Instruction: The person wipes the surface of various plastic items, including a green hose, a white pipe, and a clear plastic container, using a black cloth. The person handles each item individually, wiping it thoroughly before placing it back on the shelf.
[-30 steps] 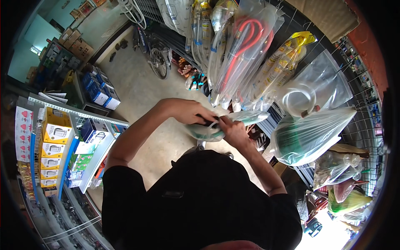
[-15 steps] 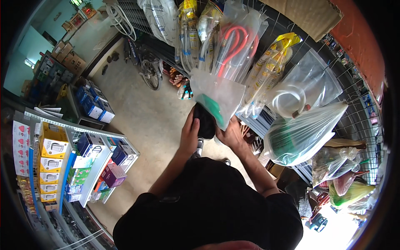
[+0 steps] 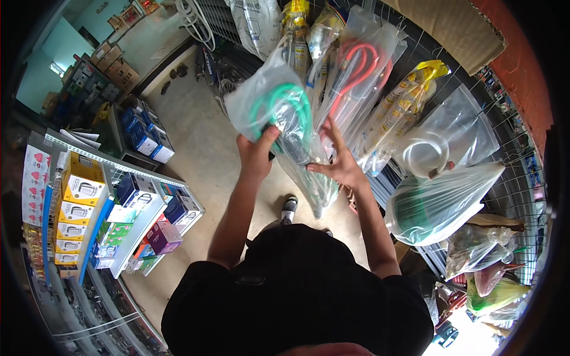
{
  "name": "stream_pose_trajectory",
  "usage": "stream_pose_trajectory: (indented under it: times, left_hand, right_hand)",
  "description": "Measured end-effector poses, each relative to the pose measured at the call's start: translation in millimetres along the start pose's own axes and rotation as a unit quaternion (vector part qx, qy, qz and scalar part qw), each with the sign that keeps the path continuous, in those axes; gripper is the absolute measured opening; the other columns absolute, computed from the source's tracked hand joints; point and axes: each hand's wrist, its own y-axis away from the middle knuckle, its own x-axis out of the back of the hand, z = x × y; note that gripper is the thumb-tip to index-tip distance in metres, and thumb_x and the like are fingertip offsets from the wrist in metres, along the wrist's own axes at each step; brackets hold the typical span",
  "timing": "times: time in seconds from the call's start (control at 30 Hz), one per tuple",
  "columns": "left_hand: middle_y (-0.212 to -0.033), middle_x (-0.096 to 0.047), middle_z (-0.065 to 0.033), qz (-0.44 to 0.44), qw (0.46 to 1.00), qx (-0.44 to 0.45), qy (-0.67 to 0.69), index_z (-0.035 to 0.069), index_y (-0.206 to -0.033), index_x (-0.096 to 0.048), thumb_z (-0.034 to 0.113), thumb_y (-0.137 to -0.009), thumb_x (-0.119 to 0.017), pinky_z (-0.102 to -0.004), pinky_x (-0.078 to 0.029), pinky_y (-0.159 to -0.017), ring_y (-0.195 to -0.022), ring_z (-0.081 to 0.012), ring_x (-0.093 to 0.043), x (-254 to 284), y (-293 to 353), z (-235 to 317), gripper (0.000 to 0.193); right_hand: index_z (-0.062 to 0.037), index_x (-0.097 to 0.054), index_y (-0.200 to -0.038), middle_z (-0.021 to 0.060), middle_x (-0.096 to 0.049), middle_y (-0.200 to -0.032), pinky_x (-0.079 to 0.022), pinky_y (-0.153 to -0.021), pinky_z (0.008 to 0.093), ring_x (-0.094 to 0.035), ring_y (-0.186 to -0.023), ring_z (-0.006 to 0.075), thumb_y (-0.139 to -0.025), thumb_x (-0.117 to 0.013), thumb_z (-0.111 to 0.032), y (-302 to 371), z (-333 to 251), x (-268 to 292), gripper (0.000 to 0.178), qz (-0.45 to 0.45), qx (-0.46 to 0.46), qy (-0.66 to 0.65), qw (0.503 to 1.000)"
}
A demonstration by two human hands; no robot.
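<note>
A clear plastic bag with a coiled green hose inside is held up in front of me. My left hand grips its left side, thumb on top of the plastic. Something dark shows through the bag beside the coil and below my left thumb; I cannot make out what it is. My right hand is spread at the bag's right side, its thumb against the plastic and its fingers reaching up. Just beyond those fingers hangs a clear bag with a red hose.
On the wire rack at right hang yellow-topped packages, a bag with a coiled white tube and a large plastic bag. Shelves with boxed goods stand at left. A cardboard sheet is at the upper right.
The bag has been raised and turned, so the green coil now shows fully. Both hands have moved upward, and my right hand's fingers have spread. The view has shifted slightly.
</note>
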Motion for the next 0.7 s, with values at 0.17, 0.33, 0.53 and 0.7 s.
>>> stream_pose_trajectory:
  times: [0.17,0.33,0.53,0.7]
  left_hand:
    - [-0.122,-0.069,-0.0071,0.009,0.996,0.068,0.053,0.003,-0.133,-0.062,0.009,-0.089,-0.084,-0.0354,-0.054,-0.094,-0.108,-0.019,-0.067,-20,-32,7,0.05]
    - [-0.115,-0.071,-0.0098,0.304,0.937,-0.17,0.007,0.001,-0.13,-0.061,0.01,-0.095,-0.079,-0.0352,-0.057,-0.088,-0.099,-0.0205,-0.069,-24,-73,34,0.041]
    - [-0.131,-0.07,-0.0163,-0.174,0.75,-0.409,-0.49,0.0,-0.124,-0.072,0.006,-0.098,-0.068,-0.0444,-0.05,-0.108,-0.124,-0.0386,-0.064,-30,-109,46,0.027]
    - [-0.148,-0.062,-0.014,-0.234,0.737,-0.376,-0.51,0.004,-0.125,-0.074,0.008,-0.1,-0.063,-0.0494,-0.041,-0.116,-0.142,-0.037,-0.053,-27,-81,26,0.028]
  right_hand:
    - [-0.0008,-0.048,-0.153,0.0181,-0.062,-0.143,-0.045,-0.112,0.0405,-0.055,-0.138,0.0293,-0.097,-0.079,-0.029,12,11,-33,0.07,-0.087,-0.175,-0.266,0.944]
    - [-0.0016,-0.068,-0.129,0.0074,-0.072,-0.125,-0.047,-0.104,0.0363,-0.061,-0.127,0.0177,-0.104,-0.072,-0.029,3,14,-36,0.038,-0.045,-0.196,-0.246,0.948]
    - [0.0021,-0.059,-0.141,0.0085,-0.066,-0.128,-0.044,-0.108,0.0361,-0.059,-0.118,0.0178,-0.109,-0.044,-0.061,13,44,-52,0.072,-0.042,-0.239,-0.287,0.927]
    - [-0.0001,-0.043,-0.156,0.0098,-0.052,-0.15,-0.037,-0.116,0.0366,-0.049,-0.134,0.0203,-0.111,-0.031,-0.064,9,16,-54,0.079,0.013,-0.231,-0.345,0.909]
